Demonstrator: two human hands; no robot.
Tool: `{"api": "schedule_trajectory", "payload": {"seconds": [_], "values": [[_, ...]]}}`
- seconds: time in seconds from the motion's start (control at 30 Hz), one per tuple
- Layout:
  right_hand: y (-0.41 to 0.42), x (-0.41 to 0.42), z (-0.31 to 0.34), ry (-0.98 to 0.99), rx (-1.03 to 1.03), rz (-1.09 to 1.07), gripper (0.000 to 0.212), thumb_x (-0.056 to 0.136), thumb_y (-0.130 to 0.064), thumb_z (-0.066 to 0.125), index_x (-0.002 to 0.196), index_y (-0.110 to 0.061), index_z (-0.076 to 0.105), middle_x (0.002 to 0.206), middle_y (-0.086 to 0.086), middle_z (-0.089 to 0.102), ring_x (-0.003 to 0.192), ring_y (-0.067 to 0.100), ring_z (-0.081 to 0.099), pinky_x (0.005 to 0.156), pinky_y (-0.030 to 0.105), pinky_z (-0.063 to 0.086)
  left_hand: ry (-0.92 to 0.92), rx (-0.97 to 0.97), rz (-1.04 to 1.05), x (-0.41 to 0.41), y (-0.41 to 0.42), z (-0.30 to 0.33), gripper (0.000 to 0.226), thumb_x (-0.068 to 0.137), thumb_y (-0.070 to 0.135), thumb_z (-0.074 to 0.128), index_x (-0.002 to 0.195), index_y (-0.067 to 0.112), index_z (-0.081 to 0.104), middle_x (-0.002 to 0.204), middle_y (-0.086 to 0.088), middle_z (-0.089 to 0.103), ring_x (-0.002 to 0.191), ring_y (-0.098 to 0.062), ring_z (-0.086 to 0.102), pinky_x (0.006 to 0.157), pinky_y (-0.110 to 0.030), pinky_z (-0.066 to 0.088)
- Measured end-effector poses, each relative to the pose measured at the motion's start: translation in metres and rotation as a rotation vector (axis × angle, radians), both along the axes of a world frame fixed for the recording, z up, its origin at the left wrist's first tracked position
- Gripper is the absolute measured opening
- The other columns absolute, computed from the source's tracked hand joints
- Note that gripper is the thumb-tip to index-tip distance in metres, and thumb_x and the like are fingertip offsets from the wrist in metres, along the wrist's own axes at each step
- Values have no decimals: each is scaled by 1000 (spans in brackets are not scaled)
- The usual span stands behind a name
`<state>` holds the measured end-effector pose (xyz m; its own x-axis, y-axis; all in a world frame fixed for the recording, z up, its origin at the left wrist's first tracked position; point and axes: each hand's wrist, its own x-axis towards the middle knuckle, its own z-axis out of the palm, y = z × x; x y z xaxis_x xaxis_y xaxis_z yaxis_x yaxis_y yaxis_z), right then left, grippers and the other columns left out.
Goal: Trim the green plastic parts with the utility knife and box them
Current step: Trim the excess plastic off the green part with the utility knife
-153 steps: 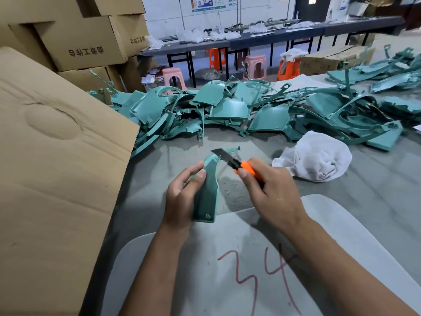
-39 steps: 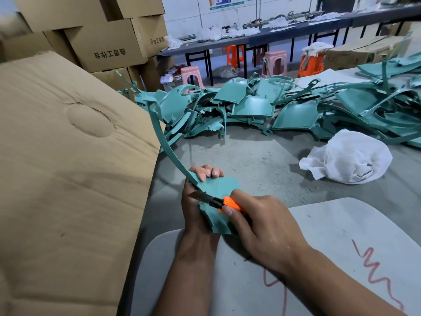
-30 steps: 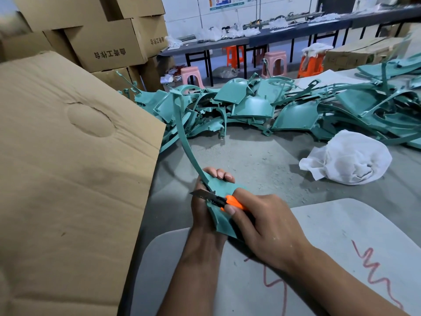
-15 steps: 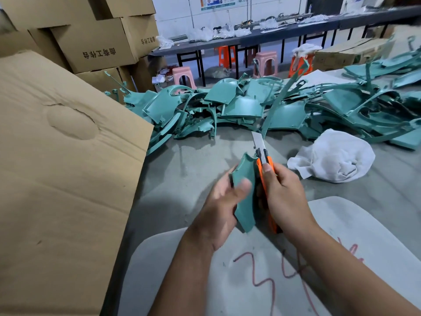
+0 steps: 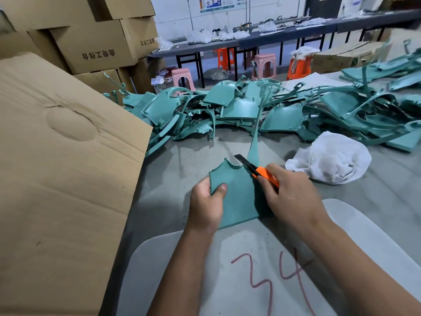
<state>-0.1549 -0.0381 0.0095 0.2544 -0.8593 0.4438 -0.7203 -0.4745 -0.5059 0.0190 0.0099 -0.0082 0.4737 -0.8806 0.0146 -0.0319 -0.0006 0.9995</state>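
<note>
Where parts [image 5: 239, 106] pile, cloth [image 5: 330, 160] lies beside.

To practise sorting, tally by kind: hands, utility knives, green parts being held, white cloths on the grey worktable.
Hands: 2, left hand and right hand
Utility knife: 1
Held green part: 1
White cloth: 1
Total: 5

Head-worn camera looks forward and down, close over the table [image 5: 186, 156].
</note>
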Motion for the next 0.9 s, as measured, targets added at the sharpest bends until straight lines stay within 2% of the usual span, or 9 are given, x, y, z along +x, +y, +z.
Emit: {"api": "schedule_trajectory", "payload": {"seconds": [0.07, 0.2, 0.33, 0.47, 0.57, 0.7, 0.9], "values": [[-3, -6, 0, 55, -4, 6, 33, 99, -39, 58, 77, -20, 44, 60, 0, 50, 61, 33, 47, 52, 40, 35, 2, 18, -27, 1, 0, 1, 25, 102, -1, 52, 114, 7, 73, 109, -10, 77, 105, -35, 72, 97, -57, 55], [-2, -3, 1, 154, -16, -129, 32, 102, -44, 53, 81, -22, 42, 64, 0, 45, 63, 35, 39, 54, 39, 30, -9, 70, -58, -1, -1, 3, 24, 103, 1, 52, 109, 8, 74, 104, -10, 78, 99, -34, 74, 93, -57, 57], [6, 5, -1, 163, 35, -75, 32, 103, -42, 51, 81, -20, 43, 65, 1, 54, 61, 31, 51, 56, 43, 46, -26, 104, -2, 0, 0, 1, 20, 102, 6, 55, 109, 7, 74, 103, -11, 78, 98, -36, 73, 91, -58, 58], [7, 1, 2, 100, 94, -36, 33, 101, -41, 56, 78, -20, 45, 65, 2, 56, 63, 32, 54, 59, 46, 50, -20, 111, 26, 3, 2, 2, 19, 101, 6, 57, 107, 8, 74, 102, -10, 78, 96, -36, 74, 91, -57, 58], [5, -1, 3, 91, 104, -5, 33, 100, -42, 57, 78, -20, 48, 63, 0, 55, 60, 27, 54, 55, 42, 46, 10, 122, 47, 7, 3, 2, 18, 101, 5, 57, 106, 7, 74, 101, -11, 78, 96, -36, 74, 91, -57, 58], [5, -1, 0, 145, 92, 30, 34, 99, -47, 55, 77, -23, 46, 63, -6, 53, 60, 21, 51, 48, 34, 29, 51, 126, 58, 8, 6, 6, 19, 102, 4, 56, 103, 6, 74, 97, -10, 79, 92, -32, 76, 87, -53, 61], [7, 6, -4, 190, 67, -65, 33, 100, -49, 49, 80, -22, 46, 69, -2, 54, 64, 28, 50, 52, 37, 34, 37, 141, 13, 13, 7, 9, 16, 101, 4, 58, 102, 5, 74, 93, -10, 79, 88, -32, 76, 79, -44, 63]]}}
